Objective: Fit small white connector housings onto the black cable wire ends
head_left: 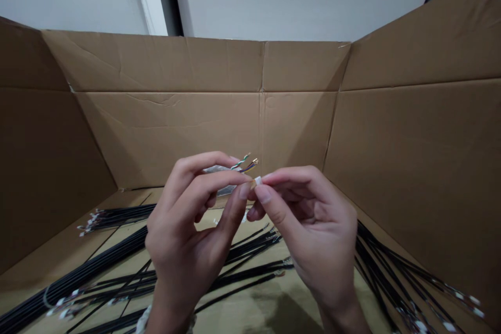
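My left hand (195,214) pinches a thin yellowish wire between thumb and index finger. Several loose coloured wires (246,166), green-white, purple and yellow among them, stick out past its upper fingers. Right against it, my right hand (305,219) holds a small white connector (258,180) between thumb and index fingertip. The fingertips of both hands nearly meet, so whether the wire sits inside the connector cannot be seen. Below and behind the hands lie black cables (250,250) with bare wire ends pointing right.
Cardboard walls (168,115) rise at the back, left and right. A thick black cable bundle (97,263) lies at left, with a smaller bundle (125,214) behind it. More black cables (391,266) with white connectors fan out at right. A clear plastic bag (225,191) shows behind my left fingers.
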Tool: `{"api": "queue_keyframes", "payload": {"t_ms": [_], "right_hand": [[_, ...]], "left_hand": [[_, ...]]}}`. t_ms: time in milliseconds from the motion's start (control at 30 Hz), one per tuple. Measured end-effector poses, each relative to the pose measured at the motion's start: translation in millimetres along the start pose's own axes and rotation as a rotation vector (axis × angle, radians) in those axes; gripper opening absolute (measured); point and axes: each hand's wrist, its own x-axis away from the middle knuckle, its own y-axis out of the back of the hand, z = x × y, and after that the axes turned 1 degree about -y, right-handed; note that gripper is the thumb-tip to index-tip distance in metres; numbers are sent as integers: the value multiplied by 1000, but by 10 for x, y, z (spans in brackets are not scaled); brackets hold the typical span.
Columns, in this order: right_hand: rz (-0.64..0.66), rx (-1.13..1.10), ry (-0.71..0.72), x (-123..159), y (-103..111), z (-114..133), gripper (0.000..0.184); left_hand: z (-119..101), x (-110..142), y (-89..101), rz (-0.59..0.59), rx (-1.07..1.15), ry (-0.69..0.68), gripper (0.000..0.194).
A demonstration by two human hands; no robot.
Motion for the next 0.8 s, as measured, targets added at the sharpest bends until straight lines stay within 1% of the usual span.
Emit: {"api": "queue_keyframes", "payload": {"t_ms": [600,800], "right_hand": [[-3,34,4,-2,8,8,14],[-3,58,29,7,20,1,13]], "left_hand": [[-8,0,0,-7,-5,-4,21],[-9,3,-2,-9,-17,1,20]]}}
